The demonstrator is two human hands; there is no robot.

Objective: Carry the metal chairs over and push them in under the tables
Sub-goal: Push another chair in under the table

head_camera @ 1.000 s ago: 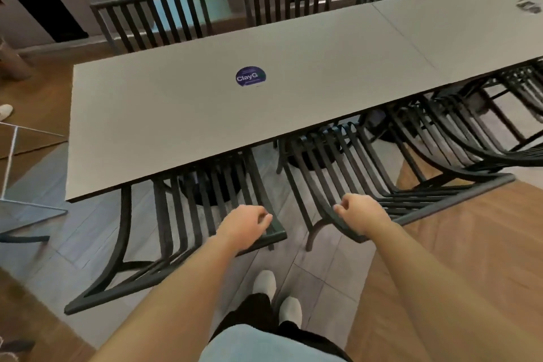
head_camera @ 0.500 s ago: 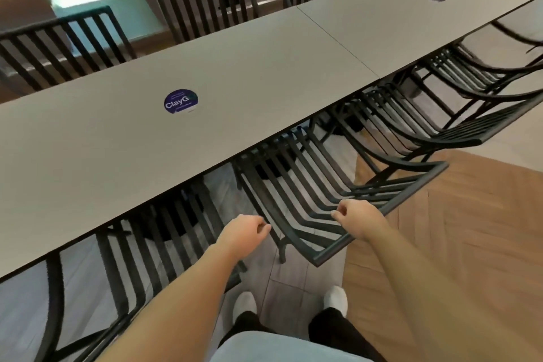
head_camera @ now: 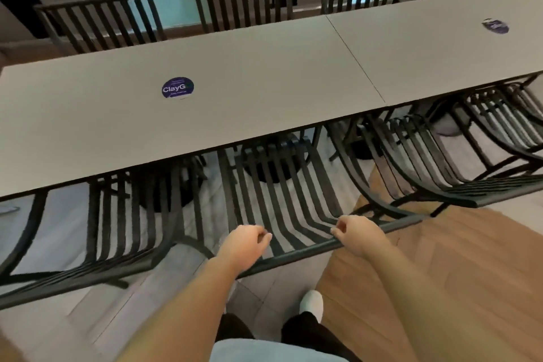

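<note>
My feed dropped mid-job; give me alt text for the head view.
Both hands are on the top rail of a black slatted chair pushed under a long grey table: left hand, right hand. More chairs line both sides, and a round ClayG sticker sits on the tabletop.

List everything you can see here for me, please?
Tables: two, grey, end to end across the middle.
Stickers: two, round, dark blue, one on each table.
Metal chairs, near side: four in view, black, tucked under the tables.
Metal chairs, far side: four, black, behind the tables.
Floor: grey tile and brown wood.
Left hand: on the middle chair's top rail.
Right hand: on the same rail.
</note>
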